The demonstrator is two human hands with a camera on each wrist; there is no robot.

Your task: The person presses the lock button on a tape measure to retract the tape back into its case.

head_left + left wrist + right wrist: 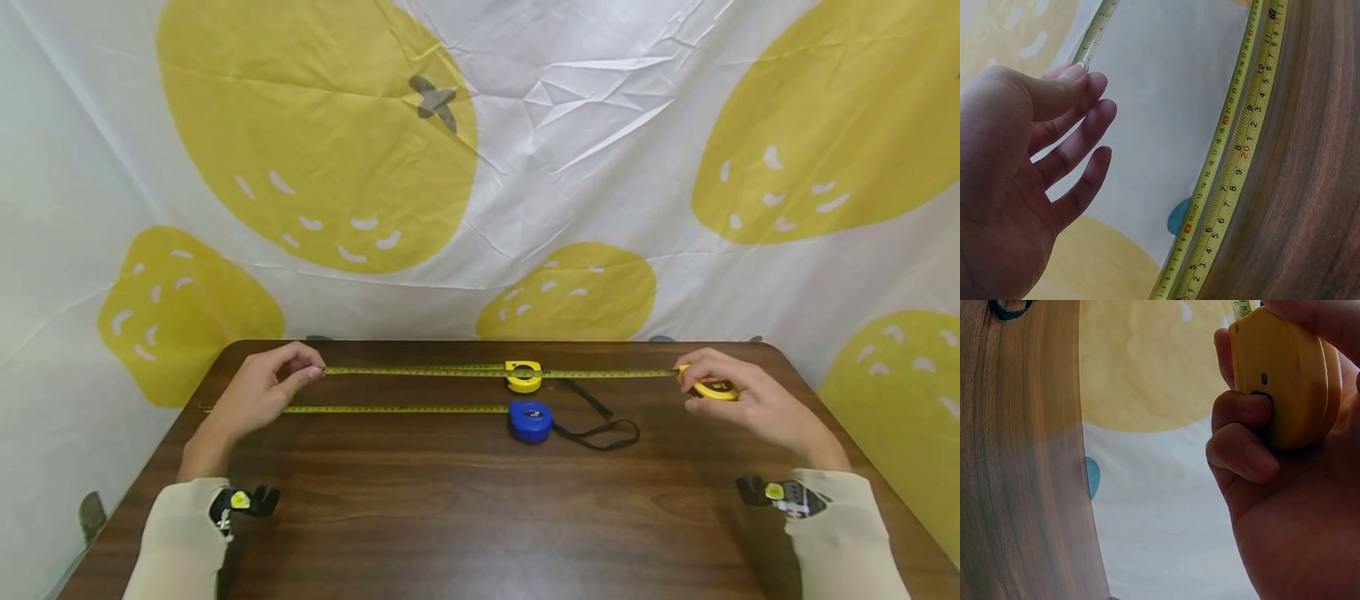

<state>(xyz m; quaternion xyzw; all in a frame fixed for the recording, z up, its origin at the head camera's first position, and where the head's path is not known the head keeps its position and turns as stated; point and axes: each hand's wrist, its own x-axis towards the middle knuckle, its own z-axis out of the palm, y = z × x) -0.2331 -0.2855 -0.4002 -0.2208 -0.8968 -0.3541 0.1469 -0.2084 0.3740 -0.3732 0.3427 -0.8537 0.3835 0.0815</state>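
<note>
Between finger and thumb, my left hand (258,387) pinches the end of a yellow tape blade (420,372); in the left wrist view the blade end (1095,31) sits at the fingertips while the other fingers are loosely bent. My right hand (750,396) grips the yellow tape measure (716,390) that blade comes from, with fingers curled round its case (1291,375) in the right wrist view. The blade runs straight across between both hands. Behind it, a second yellow tape measure (523,385) lies on the table. Nearer stands a blue tape measure (530,425), its blade (397,409) drawn out leftward.
The brown wooden table (480,517) ends against a white cloth (585,167) printed with yellow fruit. A black wrist strap (600,442) trails right from the blue tape measure. Another dark strap (588,398) lies beside the second yellow one. Two extended blades (1241,147) lie along the table.
</note>
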